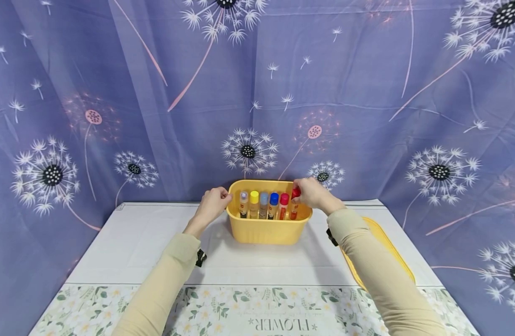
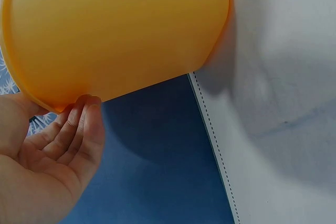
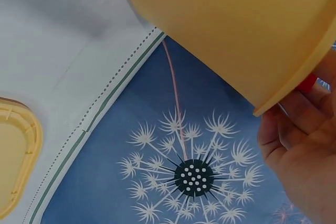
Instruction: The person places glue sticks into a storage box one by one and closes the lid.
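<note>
A yellow plastic bin [image 1: 269,232] stands at the table's back edge. Inside it a row of small clear tubes with printed labels stands upright; their caps include yellow [image 1: 254,194], blue [image 1: 274,199] and red [image 1: 284,199]. At the bin's left end my left hand [image 1: 216,199] pinches the rim [image 2: 39,103] between thumb and fingers. My right hand [image 1: 311,192] reaches over the right end and holds the red cap of the rightmost tube [image 1: 294,212]. In the right wrist view, a bit of that red cap [image 3: 308,83] shows between the fingers, partly hidden by the rim.
To the right lies a yellow lid [image 1: 389,242], partly covered by my right sleeve. A white cloth with a flowered front border [image 1: 224,303] covers the table. Directly behind the bin hangs a blue dandelion-print curtain [image 1: 190,140].
</note>
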`<state>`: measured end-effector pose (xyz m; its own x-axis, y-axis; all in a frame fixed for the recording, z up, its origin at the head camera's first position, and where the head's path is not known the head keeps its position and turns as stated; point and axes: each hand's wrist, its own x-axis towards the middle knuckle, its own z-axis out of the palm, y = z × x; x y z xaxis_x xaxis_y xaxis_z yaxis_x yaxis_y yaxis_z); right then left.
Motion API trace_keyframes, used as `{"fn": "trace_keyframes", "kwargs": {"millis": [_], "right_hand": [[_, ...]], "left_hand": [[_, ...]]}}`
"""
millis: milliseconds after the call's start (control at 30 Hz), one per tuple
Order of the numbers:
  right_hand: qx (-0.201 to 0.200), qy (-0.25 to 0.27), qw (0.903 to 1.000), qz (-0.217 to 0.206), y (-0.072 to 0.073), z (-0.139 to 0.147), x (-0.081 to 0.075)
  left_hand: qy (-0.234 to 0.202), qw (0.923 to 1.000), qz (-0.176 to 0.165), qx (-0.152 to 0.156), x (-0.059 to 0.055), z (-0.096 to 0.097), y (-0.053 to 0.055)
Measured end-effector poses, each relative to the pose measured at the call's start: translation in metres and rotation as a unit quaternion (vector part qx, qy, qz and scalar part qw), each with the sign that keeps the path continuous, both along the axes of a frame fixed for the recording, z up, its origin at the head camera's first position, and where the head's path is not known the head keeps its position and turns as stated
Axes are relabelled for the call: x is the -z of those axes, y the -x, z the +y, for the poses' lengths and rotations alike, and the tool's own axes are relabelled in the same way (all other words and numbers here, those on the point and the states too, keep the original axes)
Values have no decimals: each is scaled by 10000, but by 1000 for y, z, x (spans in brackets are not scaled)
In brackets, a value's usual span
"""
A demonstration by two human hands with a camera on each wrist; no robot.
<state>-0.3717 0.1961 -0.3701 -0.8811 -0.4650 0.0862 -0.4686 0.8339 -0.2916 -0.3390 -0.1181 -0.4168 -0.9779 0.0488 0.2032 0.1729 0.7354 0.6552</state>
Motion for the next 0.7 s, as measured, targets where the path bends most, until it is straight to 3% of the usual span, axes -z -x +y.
{"fn": "trace_keyframes", "kwargs": {"millis": [267,700], "right_hand": [[-156,-106,9998,60,1,-2,3],[-3,-467,9988,145,4,-8,5]], "left_hand": [[-21,10000,-22,-15,0,0,0],[-57,10000,-61,-19,0,0,0]]}}
